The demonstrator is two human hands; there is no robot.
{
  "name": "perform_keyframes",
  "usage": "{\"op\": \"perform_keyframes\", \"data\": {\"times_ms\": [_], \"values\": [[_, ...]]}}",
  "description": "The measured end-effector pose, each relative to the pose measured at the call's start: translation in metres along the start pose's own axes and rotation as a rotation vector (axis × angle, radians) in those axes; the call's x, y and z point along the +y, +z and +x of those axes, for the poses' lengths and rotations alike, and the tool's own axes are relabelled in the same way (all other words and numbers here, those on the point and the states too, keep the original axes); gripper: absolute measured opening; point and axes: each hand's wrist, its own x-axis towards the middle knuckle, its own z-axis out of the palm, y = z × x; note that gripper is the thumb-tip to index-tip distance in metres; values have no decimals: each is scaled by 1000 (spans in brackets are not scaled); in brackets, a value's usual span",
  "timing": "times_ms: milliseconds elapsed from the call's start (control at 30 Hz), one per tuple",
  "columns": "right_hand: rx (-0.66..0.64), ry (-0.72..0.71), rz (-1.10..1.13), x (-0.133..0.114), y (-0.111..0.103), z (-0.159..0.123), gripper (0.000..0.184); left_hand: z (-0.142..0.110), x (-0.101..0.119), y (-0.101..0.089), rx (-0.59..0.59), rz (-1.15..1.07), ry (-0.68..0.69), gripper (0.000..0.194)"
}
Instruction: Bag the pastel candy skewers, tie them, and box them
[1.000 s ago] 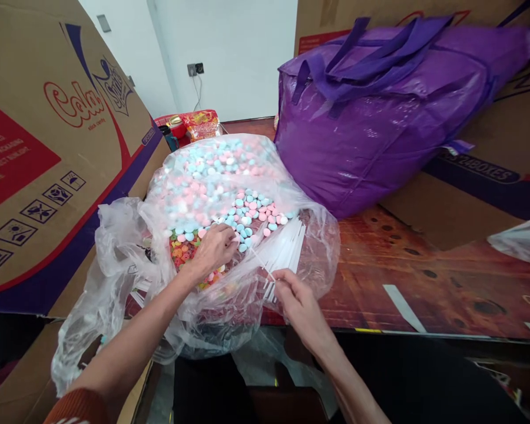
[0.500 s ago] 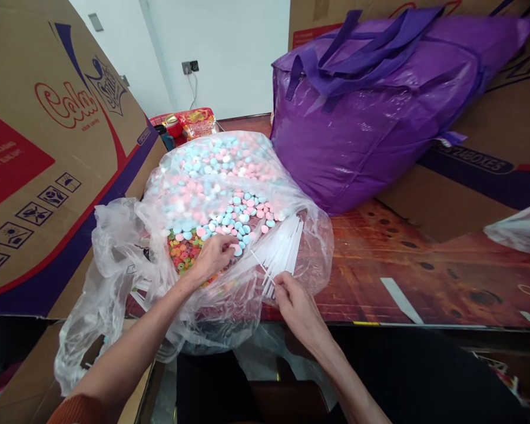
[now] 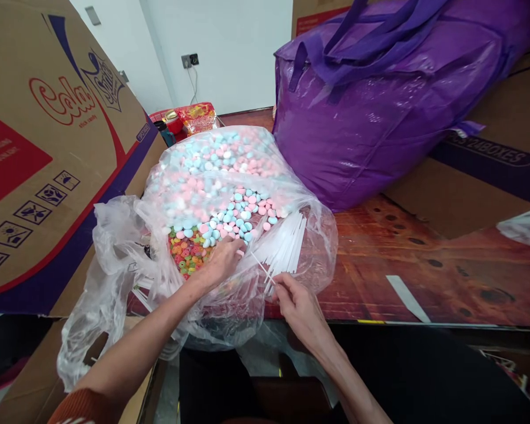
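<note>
My left hand [image 3: 224, 258] is closed, pinching a pink candy [image 3: 239, 253] at the fingertips, just in front of the candy pile. My right hand [image 3: 297, 299] is closed on a thin white stick [image 3: 259, 262], whose free end points up and left toward that candy. Behind the right hand lies a fanned bundle of white sticks [image 3: 286, 244] on clear plastic. A large clear plastic bag [image 3: 242, 176] holds many pink, blue and white candies [image 3: 241, 217], some spilling from its mouth. Small colourful ring candies [image 3: 189, 252] lie left of my left hand.
A cardboard box [image 3: 17, 147] stands at the left. A purple zip bag [image 3: 366, 118] leans against another box [image 3: 459, 194] at the right. A red packet [image 3: 198, 116] is at the back of the wooden table [image 3: 366, 253]. Crumpled plastic [image 3: 115, 247] hangs over the front edge.
My left hand has moved slightly right and down, away from the pile, with the pink candy in its fingers, nearer the stick tip. My right hand keeps hold of the stick, almost still.
</note>
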Motion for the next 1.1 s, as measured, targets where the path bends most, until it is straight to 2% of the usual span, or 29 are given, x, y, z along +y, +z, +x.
{"op": "perform_keyframes", "data": {"times_ms": [167, 367, 500, 667, 733, 900, 1033, 1100], "values": [[40, -30, 95, -2, 4, -1, 27, -4, -4, 5, 140, -165, -105, 31], [27, -39, 272, -10, 7, -2, 28, -8, -14, -1, 130, -305, -154, 23], [61, -47, 242, -8, 9, 0, 30, -12, -12, -3, 155, -255, -143, 28], [65, -29, 177, -1, 8, -1, 29, -9, 3, -2, 86, 59, -154, 26], [55, -21, 166, 0, 7, -2, 30, -7, 10, -2, 80, 92, -180, 20], [65, -26, 141, 0, 8, -2, 30, -5, 22, 1, 64, 102, -212, 10], [54, -12, 142, 0, 8, -2, 29, -6, 18, -2, 84, 43, -235, 17], [38, -15, 184, -2, 8, -3, 29, -9, 13, -5, 94, -123, -262, 25]]}}
